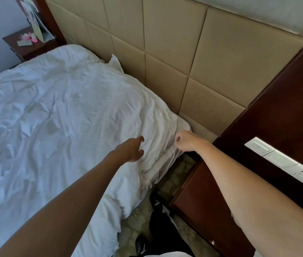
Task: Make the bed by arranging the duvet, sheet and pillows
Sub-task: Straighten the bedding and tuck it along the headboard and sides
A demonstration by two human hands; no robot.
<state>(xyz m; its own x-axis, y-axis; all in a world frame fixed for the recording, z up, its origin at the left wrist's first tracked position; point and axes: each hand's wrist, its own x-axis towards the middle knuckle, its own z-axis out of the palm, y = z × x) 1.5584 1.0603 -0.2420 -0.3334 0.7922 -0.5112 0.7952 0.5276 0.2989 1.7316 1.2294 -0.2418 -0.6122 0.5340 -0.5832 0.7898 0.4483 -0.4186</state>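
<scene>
duvet (pixel 63 108) corner gripped by right hand (pixel 184 140); left hand (pixel 131 149) fingers relaxed on it.

Padded beige headboard (pixel 174 58) is running along the far side, stitched into square panels. Dark wood nightstand (pixel 29 46) is sitting far left beside it, carrying a folded card (pixel 39 27) standing upright, plus a pale flat item (pixel 24 43) and some pink bits (pixel 33 38) too small to identify. Dark wood cabinet (pixel 208 204) is standing near right, reaching up into a tall wood panel (pixel 291 101). White switch plate (pixel 282 160) is sitting on that panel, catching light. Patterned carpet (pixel 137 219) is showing in the gap at the near edge. Black shoes (pixel 155 201) are resting on the carpet just beside the cabinet.
</scene>
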